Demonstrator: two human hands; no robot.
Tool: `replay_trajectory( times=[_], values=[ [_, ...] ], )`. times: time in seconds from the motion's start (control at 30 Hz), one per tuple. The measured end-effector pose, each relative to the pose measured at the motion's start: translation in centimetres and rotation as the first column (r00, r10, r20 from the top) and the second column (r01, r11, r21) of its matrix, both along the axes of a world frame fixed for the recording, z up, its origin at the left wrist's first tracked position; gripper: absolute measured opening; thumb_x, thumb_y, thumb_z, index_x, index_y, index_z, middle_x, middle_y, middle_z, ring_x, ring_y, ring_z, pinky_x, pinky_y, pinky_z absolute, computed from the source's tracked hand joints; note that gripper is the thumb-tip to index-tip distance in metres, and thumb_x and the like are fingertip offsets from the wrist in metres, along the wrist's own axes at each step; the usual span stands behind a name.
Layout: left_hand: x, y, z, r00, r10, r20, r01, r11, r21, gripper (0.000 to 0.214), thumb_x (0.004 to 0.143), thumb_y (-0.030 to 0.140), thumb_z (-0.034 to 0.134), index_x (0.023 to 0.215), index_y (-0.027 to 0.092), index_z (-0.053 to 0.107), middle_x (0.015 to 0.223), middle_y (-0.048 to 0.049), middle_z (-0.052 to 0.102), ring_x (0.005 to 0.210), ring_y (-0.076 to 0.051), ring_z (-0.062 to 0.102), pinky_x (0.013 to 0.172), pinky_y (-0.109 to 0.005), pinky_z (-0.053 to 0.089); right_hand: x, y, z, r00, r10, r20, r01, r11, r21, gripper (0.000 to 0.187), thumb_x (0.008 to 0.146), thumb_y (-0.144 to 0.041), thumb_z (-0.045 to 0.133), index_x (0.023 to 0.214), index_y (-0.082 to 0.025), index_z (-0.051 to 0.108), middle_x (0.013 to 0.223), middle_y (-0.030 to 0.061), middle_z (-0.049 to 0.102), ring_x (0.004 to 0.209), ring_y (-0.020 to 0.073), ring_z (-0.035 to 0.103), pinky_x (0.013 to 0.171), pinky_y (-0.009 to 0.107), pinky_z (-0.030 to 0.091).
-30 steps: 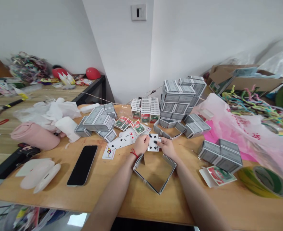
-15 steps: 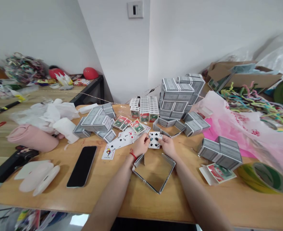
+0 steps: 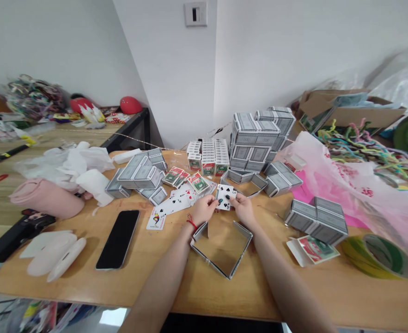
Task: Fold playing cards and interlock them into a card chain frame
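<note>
Small fan of playing cards (image 3: 225, 194) gripped at opposite edges by left hand (image 3: 204, 209) and right hand (image 3: 242, 208), faces up so the pips stay readable; held just above the surface (image 3: 155, 277), beyond the square card frame (image 3: 221, 249). Loose cards (image 3: 176, 201) lie spread just left.

The playing cards (image 3: 225, 193) are a small set of at least two white-faced cards printed with black spade pips, overlapped in a slight fan with the faces turned up. The set is raised off the table (image 3: 86, 282) at a slight tilt, pinched at its left edge by the left hand (image 3: 204, 209) and at its right edge by the right hand (image 3: 243, 209). It sits just beyond the far corner of the open square frame (image 3: 207, 259) of upright grey-backed cards, near the loose face-up cards (image 3: 176, 201) spread to its left.
</note>
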State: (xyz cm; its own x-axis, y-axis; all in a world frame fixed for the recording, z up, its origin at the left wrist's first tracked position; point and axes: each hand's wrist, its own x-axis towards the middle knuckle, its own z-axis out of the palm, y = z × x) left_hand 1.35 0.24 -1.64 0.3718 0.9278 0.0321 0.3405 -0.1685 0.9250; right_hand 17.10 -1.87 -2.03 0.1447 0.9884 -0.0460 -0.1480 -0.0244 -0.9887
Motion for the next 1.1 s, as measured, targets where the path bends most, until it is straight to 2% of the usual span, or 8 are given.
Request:
replay_trajectory(
  times=[0.23, 0.37, 0.53, 0.7, 0.83, 0.97, 1.03, 1.1],
  values=[
    [0.2, -0.1, 0.7, 0.994, 0.097, 0.053, -0.093, 0.993, -0.074, 0.026, 0.078, 0.036, 0.044, 0.061, 0.017, 0.046, 0.055, 0.0008, 0.059, 0.052, -0.012, 0.057, 0.051, -0.022, 0.042, 0.0, -0.2, 0.1, 0.993, 0.05, 0.111, -0.058, 0.995, 0.075, 0.036, 0.07, -0.049, 0.056, 0.083, -0.016, 0.063, 0.077, 0.0048, 0.068, 0.065, 0.0191, 0.061, 0.062, 0.032, 0.05],
    [-0.1, 0.0, 0.7, 0.985, 0.159, -0.064, -0.154, 0.986, 0.07, 0.024, 0.079, 0.034, 0.044, 0.061, 0.017, 0.048, 0.051, 0.0028, 0.052, 0.055, -0.011, 0.054, 0.052, -0.02, 0.037, 0.0, -0.3, 0.4, 0.988, 0.084, 0.133, -0.098, 0.989, 0.107, 0.036, 0.073, -0.045, 0.054, 0.094, -0.017, 0.062, 0.086, 0.0055, 0.068, 0.07, 0.0196, 0.062, 0.064, 0.033, 0.05],
    [-0.2, -0.2, 0.8, 0.962, 0.197, -0.189, -0.152, 0.962, 0.226, 0.023, 0.08, 0.031, 0.042, 0.064, 0.018, 0.051, 0.053, 0.0022, 0.051, 0.054, -0.01, 0.048, 0.051, -0.02, 0.031, 0.0, -0.2, 0.2, 0.986, 0.11, 0.122, -0.123, 0.987, 0.107, 0.032, 0.073, -0.042, 0.054, 0.09, -0.016, 0.062, 0.085, 0.0065, 0.068, 0.072, 0.0203, 0.062, 0.068, 0.034, 0.05],
    [-0.1, -0.5, 1.0, 0.942, 0.161, -0.294, -0.037, 0.921, 0.387, 0.025, 0.083, 0.031, 0.038, 0.071, 0.018, 0.056, 0.057, -0.0003, 0.052, 0.054, -0.011, 0.046, 0.052, -0.022, 0.031, 0.0, 0.0, -0.1, 0.987, 0.048, 0.15, -0.063, 0.993, 0.096, 0.028, 0.072, -0.04, 0.054, 0.083, -0.016, 0.062, 0.082, 0.0058, 0.068, 0.072, 0.0201, 0.062, 0.07, 0.033, 0.049],
    [-0.1, -0.6, 1.2, 0.938, 0.092, -0.334, 0.103, 0.846, 0.523, 0.028, 0.086, 0.028, 0.034, 0.093, 0.019, 0.059, 0.074, -0.0058, 0.06, 0.07, -0.015, 0.054, 0.065, -0.025, 0.039, -0.1, 0.1, -0.4, 0.984, -0.006, 0.177, -0.008, 0.997, 0.08, 0.028, 0.071, -0.041, 0.053, 0.084, -0.017, 0.061, 0.082, 0.0058, 0.068, 0.071, 0.0191, 0.062, 0.068, 0.031, 0.049],
    [-0.1, -0.6, 1.5, 0.917, 0.003, -0.399, 0.248, 0.78, 0.575, 0.034, 0.087, 0.024, 0.031, 0.113, 0.019, 0.052, 0.08, -0.0069, 0.061, 0.077, -0.016, 0.056, 0.071, -0.028, 0.041, -0.2, 0.3, -0.9, 0.958, -0.099, 0.268, 0.083, 0.994, 0.071, 0.028, 0.07, -0.041, 0.052, 0.081, -0.016, 0.06, 0.077, 0.0069, 0.067, 0.069, 0.0191, 0.061, 0.066, 0.031, 0.048],
    [0.0, -0.6, 1.6, 0.897, -0.021, -0.442, 0.306, 0.749, 0.587, 0.034, 0.087, 0.024, 0.031, 0.115, 0.019, 0.05, 0.076, -0.0066, 0.06, 0.075, -0.016, 0.055, 0.071, -0.028, 0.041, -0.3, 0.3, -1.0, 0.937, -0.14, 0.32, 0.12, 0.99, 0.08, 0.026, 0.069, -0.039, 0.053, 0.079, -0.017, 0.06, 0.076, 0.0073, 0.067, 0.067, 0.0194, 0.061, 0.065, 0.031, 0.048],
    [0.2, -0.7, 1.4, 0.886, 0.007, -0.463, 0.303, 0.748, 0.59, 0.032, 0.087, 0.024, 0.031, 0.111, 0.019, 0.053, 0.074, -0.0067, 0.059, 0.074, -0.016, 0.055, 0.068, -0.028, 0.04, -0.4, 0.3, -1.0, 0.928, -0.165, 0.335, 0.143, 0.986, 0.09, 0.025, 0.069, -0.039, 0.052, 0.08, -0.017, 0.06, 0.076, 0.0077, 0.067, 0.067, 0.0195, 0.061, 0.064, 0.031, 0.049]
  ],
)
